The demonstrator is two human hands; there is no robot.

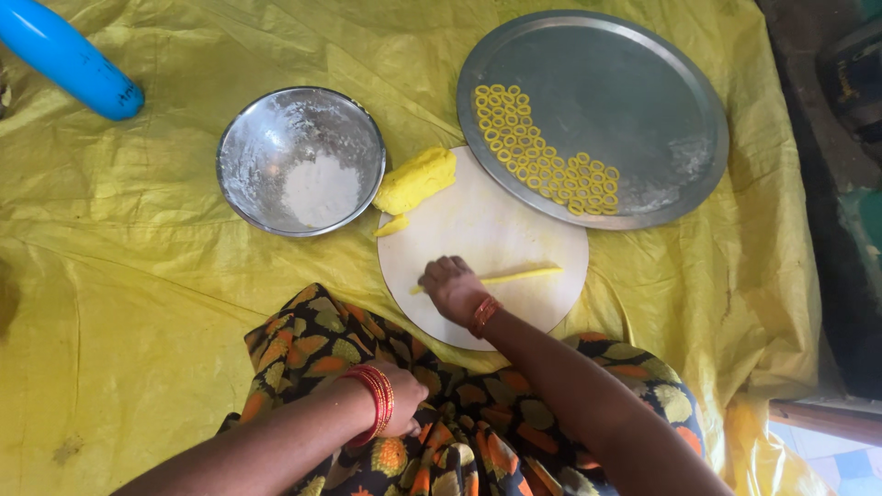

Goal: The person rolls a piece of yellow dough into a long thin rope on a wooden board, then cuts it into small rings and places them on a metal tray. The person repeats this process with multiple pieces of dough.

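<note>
On the round white board (496, 230), the right hand (450, 287) lies palm down, fingers loosely flat, over one end of a thin yellow dough rope (519, 275); nothing is gripped. Judged soft, light and easily torn, the rope wants flat-palm support, not a pinch. The left hand (401, 398) rests curled on the patterned cloth (312, 349), holding nothing visible.

From my feed, everything sits on a crinkly yellow plastic sheet (138, 276). Far left there's a blue plastic cylinder (69, 60) poking in. A steel bowl (253, 138) with white flour (320, 191) in it sits mid-left, and a big round steel tray (625, 92) far right holds rows of little yellow rings (537, 152).
</note>
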